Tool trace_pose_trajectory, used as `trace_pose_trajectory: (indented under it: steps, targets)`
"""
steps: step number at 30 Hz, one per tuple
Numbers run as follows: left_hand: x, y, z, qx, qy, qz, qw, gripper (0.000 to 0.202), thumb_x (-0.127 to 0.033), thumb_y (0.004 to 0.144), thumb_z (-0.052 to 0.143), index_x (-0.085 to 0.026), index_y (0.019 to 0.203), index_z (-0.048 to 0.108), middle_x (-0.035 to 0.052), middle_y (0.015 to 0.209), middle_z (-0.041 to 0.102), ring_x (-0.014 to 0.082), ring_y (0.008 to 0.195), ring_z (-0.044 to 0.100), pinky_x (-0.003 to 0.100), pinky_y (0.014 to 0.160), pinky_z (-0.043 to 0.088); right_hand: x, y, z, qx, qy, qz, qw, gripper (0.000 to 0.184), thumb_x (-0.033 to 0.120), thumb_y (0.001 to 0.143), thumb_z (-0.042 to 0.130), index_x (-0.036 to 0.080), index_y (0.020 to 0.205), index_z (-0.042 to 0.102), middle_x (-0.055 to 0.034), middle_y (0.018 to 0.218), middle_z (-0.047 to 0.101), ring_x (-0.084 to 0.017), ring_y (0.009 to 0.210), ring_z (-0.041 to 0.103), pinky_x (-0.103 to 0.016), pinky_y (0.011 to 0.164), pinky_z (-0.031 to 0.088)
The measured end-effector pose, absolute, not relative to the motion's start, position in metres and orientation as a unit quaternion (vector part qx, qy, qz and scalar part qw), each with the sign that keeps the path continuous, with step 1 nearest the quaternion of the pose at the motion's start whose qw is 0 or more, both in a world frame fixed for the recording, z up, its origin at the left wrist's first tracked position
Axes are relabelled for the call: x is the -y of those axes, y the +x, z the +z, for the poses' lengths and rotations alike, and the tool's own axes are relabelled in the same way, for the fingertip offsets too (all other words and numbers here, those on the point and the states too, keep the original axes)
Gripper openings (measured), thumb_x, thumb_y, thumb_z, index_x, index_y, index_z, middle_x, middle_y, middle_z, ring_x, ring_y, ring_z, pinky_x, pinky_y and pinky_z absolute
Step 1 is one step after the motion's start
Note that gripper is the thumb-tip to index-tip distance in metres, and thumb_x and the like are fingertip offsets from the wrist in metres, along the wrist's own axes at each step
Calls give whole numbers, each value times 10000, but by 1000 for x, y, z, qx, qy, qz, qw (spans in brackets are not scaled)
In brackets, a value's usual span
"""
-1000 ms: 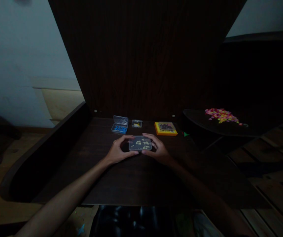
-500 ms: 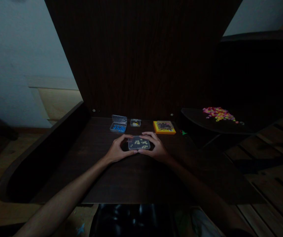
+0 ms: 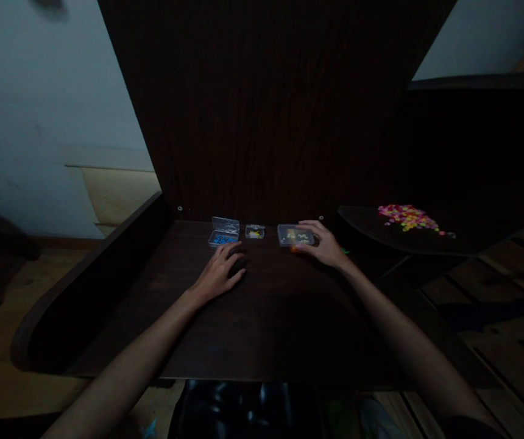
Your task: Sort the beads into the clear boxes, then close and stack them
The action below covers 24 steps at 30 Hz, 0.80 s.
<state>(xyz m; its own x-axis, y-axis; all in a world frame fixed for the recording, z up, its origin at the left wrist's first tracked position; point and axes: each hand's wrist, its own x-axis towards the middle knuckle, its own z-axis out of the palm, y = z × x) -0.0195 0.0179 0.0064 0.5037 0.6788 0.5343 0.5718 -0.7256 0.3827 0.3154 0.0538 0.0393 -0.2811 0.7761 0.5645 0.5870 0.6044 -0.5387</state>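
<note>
My right hand (image 3: 323,244) grips the right side of a clear plastic box (image 3: 284,235) with small pale pieces inside. The box is over the orange-yellow case, which it mostly hides. My left hand (image 3: 220,268) holds nothing, its fingers apart, close to the front of an open clear box (image 3: 225,227) of small blue pieces. Between the two hands, farther back, stands a small clear box (image 3: 255,232) with yellow pieces.
A dark wooden desk (image 3: 253,323) has a raised side panel (image 3: 92,280) on the left and a tall back panel (image 3: 266,110). On a shelf (image 3: 362,225) at the right lies a heap of pink and yellow pieces (image 3: 408,216). A small green thing (image 3: 345,250) shows beside my right hand.
Both hands held the box of pale pieces at the middle. My left hand has let go, and my right hand has carried the box back and right, over the orange-yellow case.
</note>
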Motion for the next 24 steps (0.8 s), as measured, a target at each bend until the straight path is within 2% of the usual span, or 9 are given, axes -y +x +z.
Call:
trace_pose_trajectory:
  steps: [5, 9, 13, 18, 24]
  targets:
    - [-27, -23, -4, -427, 855, 294, 25, 366, -314, 857, 589, -180, 1197, 571, 160, 1406, 461, 353, 1331, 398, 548, 1079, 395, -84, 361, 31, 771, -473, 112, 412, 454, 444, 754, 736, 240, 1154, 668, -97, 1261, 590, -297, 1192, 553, -514, 1034, 422]
    - [-31, -27, -11, -463, 846, 264, -1, 443, -360, 867, 577, -167, 1262, 522, 158, 1352, 510, 342, 1294, 439, 541, 1073, 387, -97, 378, 22, 761, -489, 125, 407, 479, 453, 737, 733, 231, 1155, 663, -104, 1264, 594, -301, 1195, 553, -502, 1036, 425]
    - [-31, -29, -14, -465, 848, 254, -2, 437, -385, 886, 549, -169, 1264, 523, 150, 1270, 572, 324, 1213, 502, 519, 1053, 401, -104, 385, 15, 765, -487, 133, 400, 486, 436, 711, 743, 230, 1144, 663, -104, 1260, 608, -312, 1218, 539, -520, 1068, 392]
    - [-33, -29, -17, -475, 842, 257, 0, 481, -395, 876, 564, -164, 1294, 502, 164, 1375, 506, 344, 1296, 439, 529, 1083, 368, -106, 389, 13, 757, -506, 161, 381, 537, 420, 696, 749, 217, 1183, 646, -107, 1285, 606, -319, 1228, 536, -526, 1075, 388]
    - [-34, -30, -19, -484, 839, 247, 21, 488, -410, 886, 544, -135, 1288, 508, 185, 1366, 515, 354, 1310, 431, 547, 1090, 357, -102, 391, 14, 746, -534, 158, 365, 598, 424, 679, 774, 234, 1228, 632, -106, 1297, 602, -332, 1200, 556, -540, 1040, 422]
